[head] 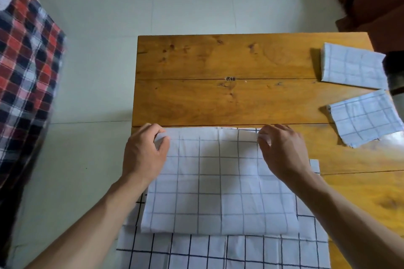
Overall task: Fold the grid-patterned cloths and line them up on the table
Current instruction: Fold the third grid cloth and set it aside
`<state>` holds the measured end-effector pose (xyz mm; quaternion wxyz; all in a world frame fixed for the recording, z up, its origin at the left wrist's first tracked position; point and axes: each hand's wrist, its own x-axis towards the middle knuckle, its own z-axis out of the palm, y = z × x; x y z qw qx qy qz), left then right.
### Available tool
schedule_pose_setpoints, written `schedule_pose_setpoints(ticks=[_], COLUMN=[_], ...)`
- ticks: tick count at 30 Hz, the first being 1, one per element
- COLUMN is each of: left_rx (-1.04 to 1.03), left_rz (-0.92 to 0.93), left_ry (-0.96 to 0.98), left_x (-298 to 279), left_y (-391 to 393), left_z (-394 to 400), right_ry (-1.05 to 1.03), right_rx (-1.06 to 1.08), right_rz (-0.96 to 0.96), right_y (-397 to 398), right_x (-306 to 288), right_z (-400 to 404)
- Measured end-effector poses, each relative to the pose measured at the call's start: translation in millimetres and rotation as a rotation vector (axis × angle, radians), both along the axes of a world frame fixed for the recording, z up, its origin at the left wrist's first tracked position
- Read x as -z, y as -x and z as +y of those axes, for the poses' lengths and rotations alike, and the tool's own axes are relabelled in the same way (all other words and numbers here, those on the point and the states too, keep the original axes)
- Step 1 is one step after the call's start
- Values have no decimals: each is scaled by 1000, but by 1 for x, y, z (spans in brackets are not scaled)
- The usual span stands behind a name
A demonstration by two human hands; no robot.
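At the centre of the frame, a person's left hand [145,155] and right hand [282,153] each pinch a far corner of a half-folded grid-patterned cloth [218,185] on the wooden table [218,98]. Two folded cloths [353,65] lie at right. A clean fold likely depends on matching corners and keeping both edges level.

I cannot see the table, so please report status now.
Left hand and right hand pinch far corners of half-folded cloth. Two folded cloths far right. Nothing in the way.
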<state>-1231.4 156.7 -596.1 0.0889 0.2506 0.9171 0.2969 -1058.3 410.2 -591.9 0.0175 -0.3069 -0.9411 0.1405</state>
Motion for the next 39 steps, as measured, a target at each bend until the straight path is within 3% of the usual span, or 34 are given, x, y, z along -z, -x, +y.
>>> schedule_pose_setpoints(ticks=[21, 28, 34, 39], left_rx=[33, -78, -23, -11], left_rz=[49, 68, 219, 176], left_ry=[-16, -5, 63, 72], left_x=[15, 12, 16, 12], left_y=[15, 10, 6, -2], left_z=[2, 5, -2, -7], right_ry=[28, -44, -47, 33], right_rx=[28, 28, -174, -226], right_rz=[-42, -51, 36, -19], right_y=[11, 9, 8, 6], right_x=[6, 4, 0, 1], right_z=[20, 21, 7, -8])
